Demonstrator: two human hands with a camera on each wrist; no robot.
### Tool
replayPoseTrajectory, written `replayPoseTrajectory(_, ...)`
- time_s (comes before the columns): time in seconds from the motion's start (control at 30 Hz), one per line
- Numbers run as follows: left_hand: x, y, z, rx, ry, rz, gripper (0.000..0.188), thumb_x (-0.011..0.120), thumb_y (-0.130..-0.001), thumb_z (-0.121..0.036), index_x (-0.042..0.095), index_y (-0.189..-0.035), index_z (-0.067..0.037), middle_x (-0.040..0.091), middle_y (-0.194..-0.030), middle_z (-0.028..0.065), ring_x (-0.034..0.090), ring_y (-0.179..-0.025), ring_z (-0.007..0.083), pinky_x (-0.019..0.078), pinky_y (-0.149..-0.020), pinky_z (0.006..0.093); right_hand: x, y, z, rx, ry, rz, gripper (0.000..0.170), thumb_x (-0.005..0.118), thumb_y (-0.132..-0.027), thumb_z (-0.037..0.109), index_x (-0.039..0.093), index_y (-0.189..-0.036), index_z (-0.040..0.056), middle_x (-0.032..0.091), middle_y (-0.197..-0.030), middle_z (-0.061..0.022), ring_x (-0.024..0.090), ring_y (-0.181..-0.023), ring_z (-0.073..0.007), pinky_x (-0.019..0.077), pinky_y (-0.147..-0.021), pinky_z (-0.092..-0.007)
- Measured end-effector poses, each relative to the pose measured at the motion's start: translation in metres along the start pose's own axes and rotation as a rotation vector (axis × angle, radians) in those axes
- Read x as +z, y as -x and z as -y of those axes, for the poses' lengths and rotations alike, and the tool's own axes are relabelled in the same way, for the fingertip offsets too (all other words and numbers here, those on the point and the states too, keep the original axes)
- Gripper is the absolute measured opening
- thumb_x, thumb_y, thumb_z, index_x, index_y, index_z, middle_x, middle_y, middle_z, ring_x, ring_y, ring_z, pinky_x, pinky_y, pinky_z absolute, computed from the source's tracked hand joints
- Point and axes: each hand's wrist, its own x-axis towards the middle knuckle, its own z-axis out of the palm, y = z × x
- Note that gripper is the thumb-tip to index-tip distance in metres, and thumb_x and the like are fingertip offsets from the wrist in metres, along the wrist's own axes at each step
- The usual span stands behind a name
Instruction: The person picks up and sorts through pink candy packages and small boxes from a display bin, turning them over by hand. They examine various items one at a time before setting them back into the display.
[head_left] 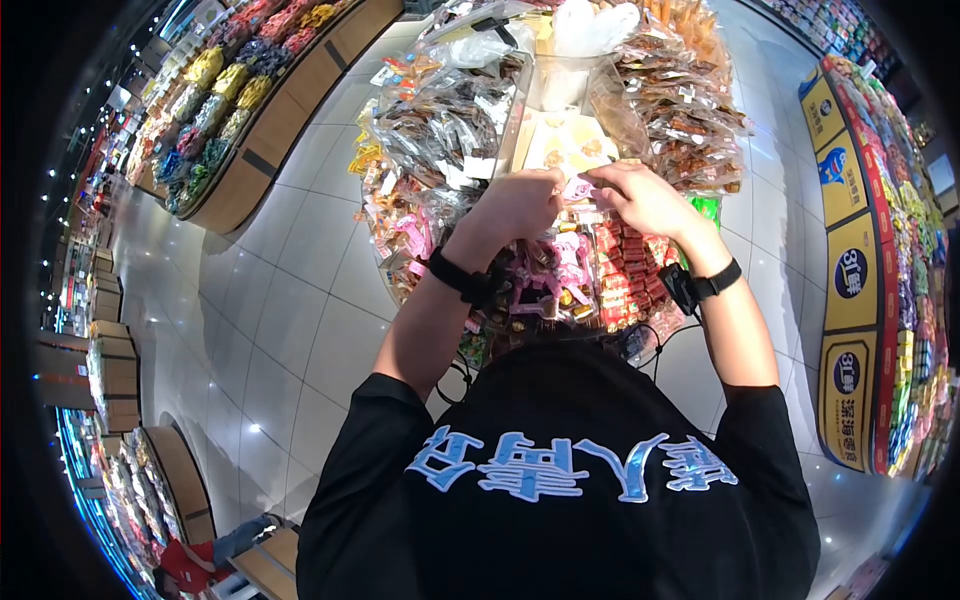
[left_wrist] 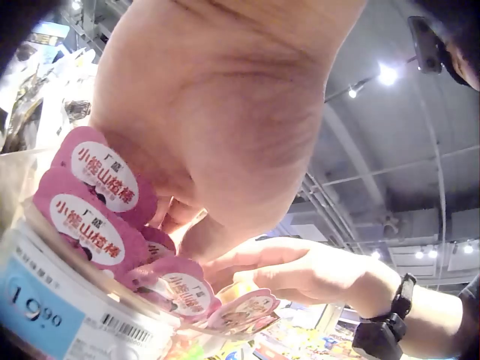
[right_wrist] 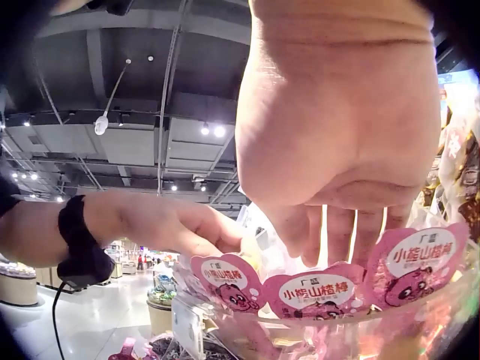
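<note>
Pink bear-shaped packets (left_wrist: 82,232) with white oval labels stand in a clear tub (right_wrist: 300,339). My left hand (head_left: 530,205) is bent over the tub's left side, its fingers curving down among the packets; their tips are hidden, so a grip cannot be made out. From the right, my right hand (head_left: 640,195) reaches in with its fingers extended. In the right wrist view, the fingers (right_wrist: 339,234) of that hand point down behind the pink packets (right_wrist: 319,292), holding nothing visible. A blue and white price tag (left_wrist: 45,300) is on the tub's front.
Dark bagged snacks (head_left: 440,120) lie left of the hands, and brown bagged snacks (head_left: 680,100) lie right. Red-wrapped sweets (head_left: 625,270) are close to my body. A yellow-panelled shelf (head_left: 850,260) stands at the far right, a curved wooden display (head_left: 265,140) at upper left.
</note>
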Motion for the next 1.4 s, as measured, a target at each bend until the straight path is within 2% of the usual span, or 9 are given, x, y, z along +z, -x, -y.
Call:
replayPoseTrajectory(0.23,-0.004,0.01,0.006,-0.051,0.124,0.005,0.02,0.061,-0.091,-0.021,0.076,-0.103,-0.014,0.071,-0.084,0.0147,0.07,-0.081,0.0323,0.0553,-0.072,0.0417,0.01,-0.038,0.0,0.217,0.119,0.269,0.032,0.063,-0.087,0.015,0.067,-0.117,0.0074,0.072,-0.109,-0.0211,0.068,-0.106,-0.0393,0.0533,-0.091,-0.0493)
replayPoseTrajectory(0.37,-0.008,0.013,0.011,0.03,0.046,-0.025,0.023,0.059,-0.092,-0.02,0.075,-0.108,-0.013,0.071,-0.088,0.0172,0.07,-0.083,0.0334,0.0554,-0.074,0.0419,0.019,-0.045,-0.003,0.236,0.089,0.265,0.046,0.069,-0.081,0.008,0.065,-0.126,0.0055,0.074,-0.101,-0.0186,0.071,-0.096,-0.0328,0.0551,-0.085,-0.043)
replayPoseTrajectory(0.47,-0.009,0.014,0.013,0.032,0.044,0.018,0.027,0.058,-0.091,-0.019,0.072,-0.114,-0.013,0.071,-0.095,0.018,0.069,-0.088,0.034,0.0549,-0.077,0.042,0.017,-0.041,0.001,0.185,0.001,0.148,0.042,0.068,-0.081,0.006,0.065,-0.124,0.0045,0.074,-0.099,-0.0186,0.071,-0.095,-0.0325,0.0552,-0.084,-0.0423)
replayPoseTrajectory(0.57,-0.009,0.017,0.013,0.025,0.021,0.043,0.03,0.059,-0.091,-0.019,0.07,-0.118,-0.013,0.072,-0.098,0.0169,0.069,-0.091,0.0333,0.0542,-0.079,0.0415,0.015,-0.043,-0.002,0.273,-0.012,0.212,0.039,0.066,-0.082,0.004,0.067,-0.121,0.0029,0.074,-0.098,-0.0193,0.072,-0.094,-0.0328,0.0553,-0.084,-0.0415)
replayPoseTrajectory(0.7,-0.015,0.017,0.009,-0.007,0.047,0.094,0.031,0.06,-0.091,-0.018,0.069,-0.119,-0.012,0.072,-0.095,0.0147,0.07,-0.09,0.0315,0.0538,-0.079,0.0404,0.019,-0.045,-0.005,0.303,-0.042,0.126,0.036,0.066,-0.08,0.007,0.07,-0.116,0.0053,0.073,-0.105,-0.0203,0.07,-0.104,-0.0346,0.0529,-0.092,-0.0435)
replayPoseTrajectory(0.8,-0.021,0.016,0.009,-0.026,0.107,0.141,0.028,0.061,-0.091,-0.017,0.068,-0.118,-0.01,0.072,-0.094,0.0146,0.07,-0.088,0.0309,0.0538,-0.079,0.04,-0.002,-0.044,0.027,0.256,-0.039,0.283,0.035,0.063,-0.084,0.005,0.068,-0.118,0.0045,0.074,-0.098,-0.0187,0.071,-0.093,-0.0319,0.0555,-0.083,-0.0398)
replayPoseTrajectory(1.03,-0.021,0.023,0.013,0.011,0.168,0.07,0.027,0.063,-0.094,-0.014,0.067,-0.118,-0.002,0.073,-0.099,0.0176,0.071,-0.089,0.0286,0.0545,-0.082,0.037,0.031,-0.057,-0.016,0.14,-0.332,0.429,0.033,0.075,-0.078,0.003,0.065,-0.11,0.0046,0.072,-0.093,-0.0077,0.067,-0.088,-0.0184,0.0536,-0.081,-0.0343)
replayPoseTrajectory(1.33,-0.021,0.022,0.024,0.068,0.327,0.031,0.029,0.061,-0.097,-0.01,0.066,-0.125,-0.003,0.074,-0.104,0.0158,0.071,-0.093,0.0234,0.0539,-0.084,0.0345,0.04,-0.065,-0.016,0.203,-0.215,0.466,0.032,0.083,-0.082,0.016,0.064,-0.107,0.007,0.067,-0.09,-0.0079,0.06,-0.086,-0.0177,0.0503,-0.081,-0.0347)
replayPoseTrajectory(1.4,-0.018,0.021,0.029,0.052,0.346,0.022,0.028,0.06,-0.096,-0.013,0.067,-0.122,-0.005,0.073,-0.107,0.0167,0.07,-0.098,0.0304,0.0537,-0.086,0.0382,0.039,-0.065,-0.016,0.192,-0.198,0.449,0.033,0.083,-0.083,0.018,0.064,-0.107,0.0073,0.068,-0.092,-0.0088,0.061,-0.087,-0.0181,0.0506,-0.081,-0.0354)
